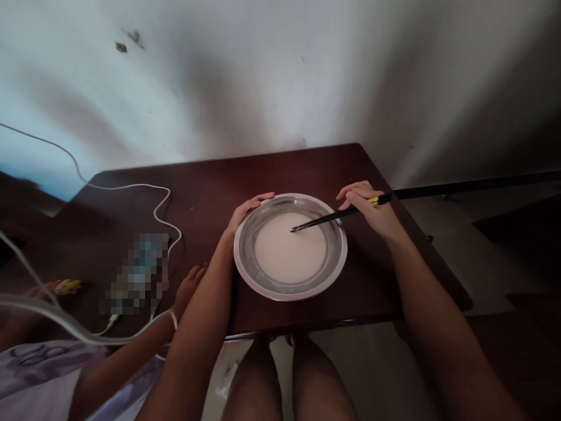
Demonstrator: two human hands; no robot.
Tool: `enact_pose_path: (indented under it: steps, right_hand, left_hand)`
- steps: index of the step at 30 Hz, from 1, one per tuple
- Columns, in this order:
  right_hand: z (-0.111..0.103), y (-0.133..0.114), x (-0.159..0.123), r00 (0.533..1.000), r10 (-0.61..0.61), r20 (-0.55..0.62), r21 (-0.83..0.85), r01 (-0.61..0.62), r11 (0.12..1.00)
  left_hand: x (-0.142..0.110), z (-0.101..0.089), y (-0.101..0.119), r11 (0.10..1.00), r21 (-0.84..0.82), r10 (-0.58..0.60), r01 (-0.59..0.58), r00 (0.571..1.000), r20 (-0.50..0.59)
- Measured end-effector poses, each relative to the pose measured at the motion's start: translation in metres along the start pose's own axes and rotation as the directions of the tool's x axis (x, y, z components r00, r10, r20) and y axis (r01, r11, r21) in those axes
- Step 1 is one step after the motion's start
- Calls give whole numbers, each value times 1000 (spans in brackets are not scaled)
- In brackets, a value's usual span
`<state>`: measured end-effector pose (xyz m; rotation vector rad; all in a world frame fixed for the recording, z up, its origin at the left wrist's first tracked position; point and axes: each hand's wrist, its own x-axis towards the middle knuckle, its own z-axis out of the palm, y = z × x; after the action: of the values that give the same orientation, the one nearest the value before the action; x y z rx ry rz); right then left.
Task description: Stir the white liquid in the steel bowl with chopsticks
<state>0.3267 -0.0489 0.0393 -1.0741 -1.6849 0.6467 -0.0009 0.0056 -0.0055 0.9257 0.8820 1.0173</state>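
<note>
A wide metal bowl stands on the dark wooden table, with a milky white liquid covering its bottom. My left hand holds the bowl's far left rim, its fingers lying along the edge. In my right hand is a pair of black chopsticks with yellow bands near the thick ends. They slant down to the left over the bowl's right rim, tips close together at the liquid. Whether the tips dip below the surface, I cannot tell.
The table meets a marked white wall. On the left, another person's hand rests beside a blurred-out object. White cables cross there, and a small yellow and red item lies farther left.
</note>
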Motion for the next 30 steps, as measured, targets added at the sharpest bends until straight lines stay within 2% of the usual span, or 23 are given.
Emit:
enact_pose_path:
  steps: [4, 7, 12, 14, 18, 22, 24, 27, 30]
  right_hand:
    - [-7, -1, 0, 999, 25, 34, 82, -28, 996]
    - [-6, -4, -1, 987, 15, 162, 107, -33, 994]
    - [6, -6, -4, 938, -8, 347, 60, -14, 998]
    - [11, -4, -4, 939, -24, 343, 43, 10, 999]
    - [14, 0, -3, 979, 0, 203, -7, 1, 1000]
    - [6, 1, -1, 998, -4, 55, -12, 5, 1000]
    - [1, 1, 0, 1000, -8, 18, 12, 8, 1000]
    - [-6, -1, 1, 999, 7, 54, 77, -11, 997]
    - [-7, -5, -1, 983, 25, 179, 127, -48, 991]
  left_hand:
    - [-1, 2, 1, 1000, -11, 4, -4, 1000, -9]
    - [-1, 3, 2, 999, -30, -11, 11, 1000, -16]
    - [0, 2, 3, 1000, -18, -3, 3, 1000, 5]
    - [0, 1, 3, 1000, -13, -7, 7, 1000, 5]
    - [0, 0, 2, 1000, 6, -14, 14, 1000, 3]
    - [-1, 0, 2, 1000, 24, 1, -1, 1000, 11]
    - [-1, 0, 2, 1000, 20, -11, 11, 1000, 4]
    - [-1, 1, 2, 1000, 3, -17, 17, 1000, -11]
    - [-1, 1, 1, 1000, 0, -4, 4, 1000, -8]
